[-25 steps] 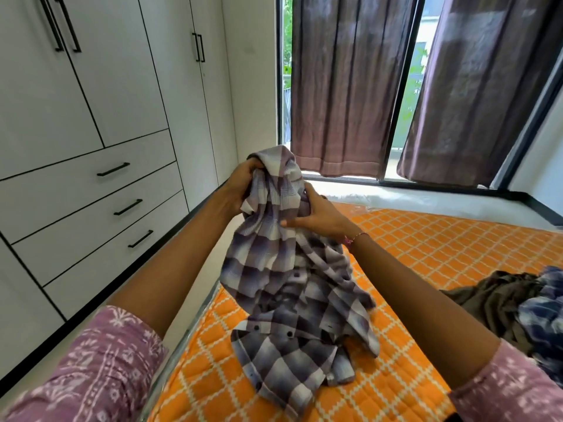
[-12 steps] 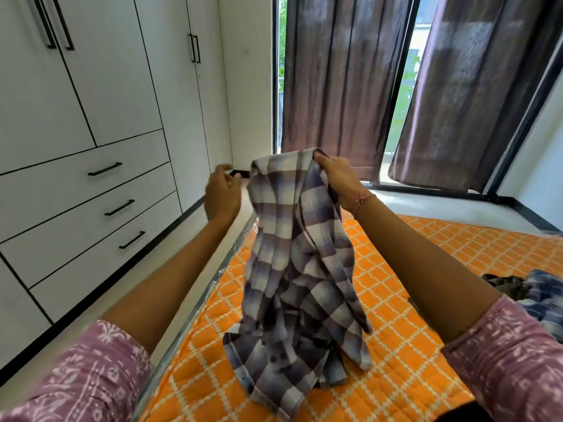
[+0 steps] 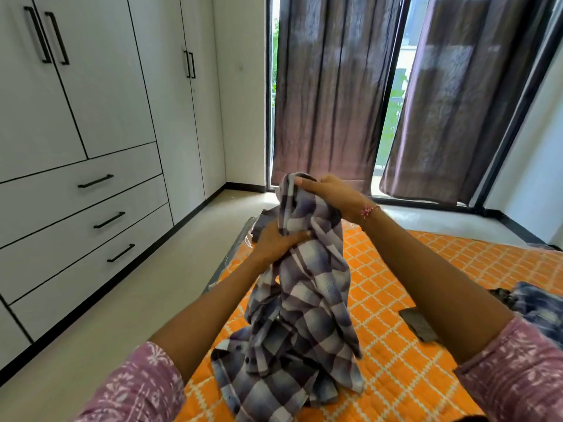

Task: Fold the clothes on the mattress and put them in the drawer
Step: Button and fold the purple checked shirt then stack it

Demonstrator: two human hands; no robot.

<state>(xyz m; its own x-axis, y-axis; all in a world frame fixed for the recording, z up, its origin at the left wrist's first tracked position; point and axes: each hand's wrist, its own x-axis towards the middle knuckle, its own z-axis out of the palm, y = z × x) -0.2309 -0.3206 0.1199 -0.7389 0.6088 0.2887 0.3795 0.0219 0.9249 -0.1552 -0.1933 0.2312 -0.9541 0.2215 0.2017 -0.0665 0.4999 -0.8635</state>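
The checked shirt (image 3: 304,300) hangs long-axis upright, its hem bunched on the orange mattress (image 3: 411,345). The right hand (image 3: 329,193) pinches its top (probably the collar), arm outstretched; the left hand (image 3: 274,242) grips the cloth lower down.

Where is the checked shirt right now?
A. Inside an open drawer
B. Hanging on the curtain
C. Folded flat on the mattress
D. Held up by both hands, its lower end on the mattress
D: the right hand and left hand grip the checked shirt, whose lower end bunches on the orange mattress.
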